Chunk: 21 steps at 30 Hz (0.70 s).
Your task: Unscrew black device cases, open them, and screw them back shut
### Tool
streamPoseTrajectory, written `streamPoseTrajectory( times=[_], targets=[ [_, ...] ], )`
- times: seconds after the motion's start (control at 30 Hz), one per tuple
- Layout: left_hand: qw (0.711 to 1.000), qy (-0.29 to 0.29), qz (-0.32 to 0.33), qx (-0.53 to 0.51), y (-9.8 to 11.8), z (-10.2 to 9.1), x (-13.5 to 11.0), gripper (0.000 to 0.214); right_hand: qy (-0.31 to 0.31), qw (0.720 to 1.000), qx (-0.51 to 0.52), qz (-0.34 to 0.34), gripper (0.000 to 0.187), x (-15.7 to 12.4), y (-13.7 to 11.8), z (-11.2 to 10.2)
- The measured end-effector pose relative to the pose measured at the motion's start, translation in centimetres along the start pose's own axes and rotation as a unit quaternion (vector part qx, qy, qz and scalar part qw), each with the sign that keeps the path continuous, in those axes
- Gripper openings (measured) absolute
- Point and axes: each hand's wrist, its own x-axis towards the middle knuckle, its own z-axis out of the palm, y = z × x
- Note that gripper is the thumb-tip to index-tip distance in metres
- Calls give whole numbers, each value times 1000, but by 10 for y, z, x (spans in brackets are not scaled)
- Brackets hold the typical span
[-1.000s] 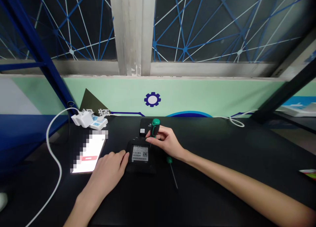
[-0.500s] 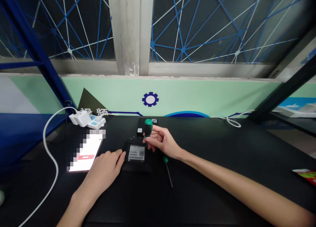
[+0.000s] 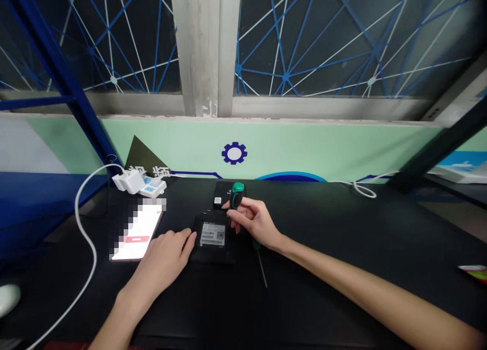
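Observation:
A flat black device with a white printed label point(image 3: 212, 234) lies on the dark table in front of me. My left hand point(image 3: 167, 251) is palm down at its left edge, fingers together and bent, the thumb touching the casing. Above the device's right side, my right hand point(image 3: 256, 223) pinches a screwdriver with a green and black handle point(image 3: 237, 194). The handle points up and leans slightly right; its tip is hidden by my fingers and the dark background. A second, thinner screwdriver point(image 3: 262, 269) lies below my right hand, its green handle partly covered.
Behind the device lies another black box point(image 3: 220, 191) with a small white sticker. A phone with a lit screen point(image 3: 139, 233) is left of my left hand. White plugs on a power strip point(image 3: 152, 186) stand at the back left, and a white cable point(image 3: 87, 233) curves forward.
My right hand has moved a little to the right with the screwdriver, whose handle now leans more to the right. My left hand stays at the device's edge. The whole view has shifted slightly.

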Motion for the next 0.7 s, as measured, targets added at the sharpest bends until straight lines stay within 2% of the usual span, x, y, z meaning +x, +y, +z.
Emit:
streamPoseTrajectory(
  times=[0.3, 0.53, 0.7],
  targets=[
    [1000, 0, 2, -2, 2, 0, 1, 46, 23, 999, 40, -22, 35, 0, 11, 1],
    [1000, 2, 7, -6, 3, -2, 0, 48, 1, 999, 15, -44, 35, -3, 10, 2],
    [1000, 3, 7, -9, 4, -3, -1, 49, 12, 1000, 0, -27, 36, -3, 10, 3]
  ],
)
